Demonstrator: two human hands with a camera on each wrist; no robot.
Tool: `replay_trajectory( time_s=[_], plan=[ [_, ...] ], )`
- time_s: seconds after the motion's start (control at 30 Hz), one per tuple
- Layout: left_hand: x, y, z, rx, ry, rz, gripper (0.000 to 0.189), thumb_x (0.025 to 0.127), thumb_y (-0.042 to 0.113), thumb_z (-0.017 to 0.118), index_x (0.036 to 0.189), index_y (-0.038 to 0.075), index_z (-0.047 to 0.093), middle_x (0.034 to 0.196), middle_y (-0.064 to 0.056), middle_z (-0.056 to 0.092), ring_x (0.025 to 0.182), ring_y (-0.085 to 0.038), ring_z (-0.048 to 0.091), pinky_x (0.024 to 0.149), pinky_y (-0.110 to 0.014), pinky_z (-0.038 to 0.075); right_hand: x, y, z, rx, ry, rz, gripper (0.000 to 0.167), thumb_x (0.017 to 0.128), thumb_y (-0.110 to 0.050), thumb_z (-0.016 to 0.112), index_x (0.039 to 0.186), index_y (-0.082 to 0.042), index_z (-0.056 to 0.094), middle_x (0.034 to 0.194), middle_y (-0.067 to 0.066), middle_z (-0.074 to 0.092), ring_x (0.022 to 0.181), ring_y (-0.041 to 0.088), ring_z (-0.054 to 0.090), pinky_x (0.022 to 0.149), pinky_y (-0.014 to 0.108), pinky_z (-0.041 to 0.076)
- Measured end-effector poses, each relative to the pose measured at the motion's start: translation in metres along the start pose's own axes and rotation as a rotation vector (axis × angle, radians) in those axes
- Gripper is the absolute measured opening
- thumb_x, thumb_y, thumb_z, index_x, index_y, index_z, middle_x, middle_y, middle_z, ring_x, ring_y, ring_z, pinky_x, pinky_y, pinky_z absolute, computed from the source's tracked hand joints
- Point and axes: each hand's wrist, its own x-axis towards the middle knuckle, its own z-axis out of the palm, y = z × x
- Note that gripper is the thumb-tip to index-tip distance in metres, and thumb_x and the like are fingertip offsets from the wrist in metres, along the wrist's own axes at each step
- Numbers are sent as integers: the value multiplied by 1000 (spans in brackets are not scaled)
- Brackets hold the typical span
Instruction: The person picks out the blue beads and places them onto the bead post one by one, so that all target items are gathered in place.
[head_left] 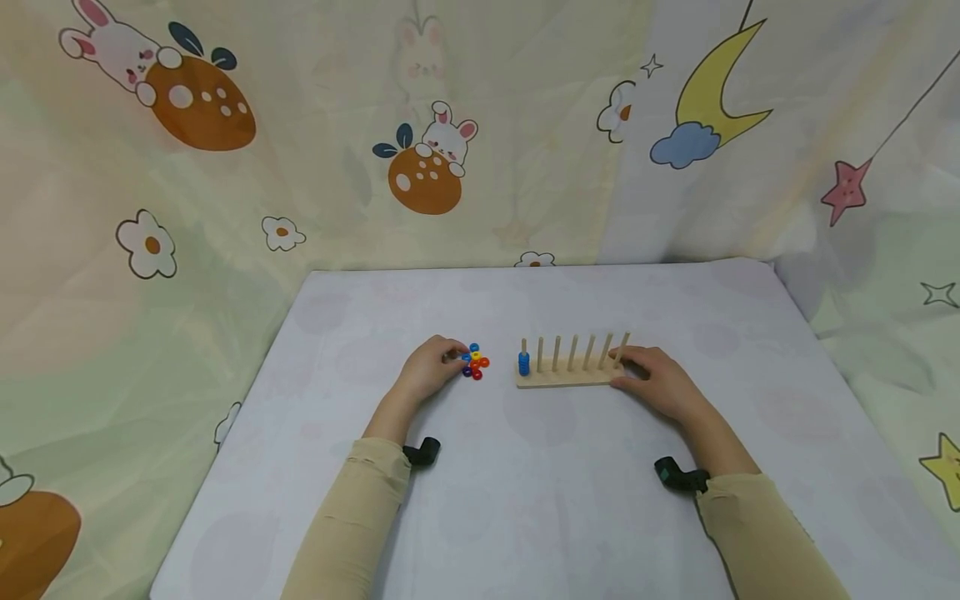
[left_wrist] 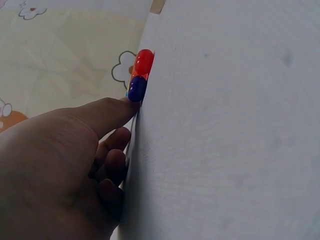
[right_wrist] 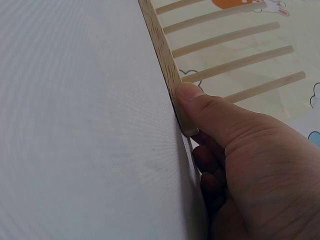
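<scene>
A small cluster of ring beads lies on the table: a yellow bead (head_left: pixel 476 356), a red bead (head_left: pixel 477 375), a dark blue bead (left_wrist: pixel 137 89) and several more. At the cluster's left edge my left hand (head_left: pixel 433 367) pinches a blue bead (head_left: pixel 466 357) between thumb and index finger; the thumb largely hides it in the left wrist view. To the right stands a wooden peg rack (head_left: pixel 562 379) with a row of upright pegs. Blue beads (head_left: pixel 523 364) are stacked on its leftmost peg. My right hand (head_left: pixel 656 382) grips the rack's right end, thumb (right_wrist: pixel 192 95) along the near side of the base.
A white cloth covers the table (head_left: pixel 540 500), whose back edge meets a patterned curtain (head_left: pixel 510 183). Black wrist cameras sit on both arms, the left camera (head_left: pixel 422 452) and the right camera (head_left: pixel 678 476), low over the table.
</scene>
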Motion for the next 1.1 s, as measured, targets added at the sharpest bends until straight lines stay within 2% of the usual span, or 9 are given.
replay_trajectory(
  time_s=[0.4,0.77,1.1],
  plan=[
    [0,1,-1,12,-3,-8,22,94,31,68,114,21,71,104,-1,62,89,-18,55,81,-34,46,0,1,1,9,4,3,53,89,-47,70,133,-19,60,142,15,54,134,40,43,110,62,30],
    [-1,2,-4,-28,13,-5,20,94,31,68,110,19,71,97,0,62,83,-17,53,75,-32,44,0,-1,0,-1,2,2,53,89,-47,69,133,-19,60,142,15,54,134,40,43,109,62,30],
    [-1,5,-8,-61,18,-41,23,94,35,67,111,20,68,101,1,65,91,-19,57,82,-35,50,-1,-1,0,4,-1,3,53,89,-46,70,133,-19,60,142,15,54,134,40,43,110,62,30]
  ],
)
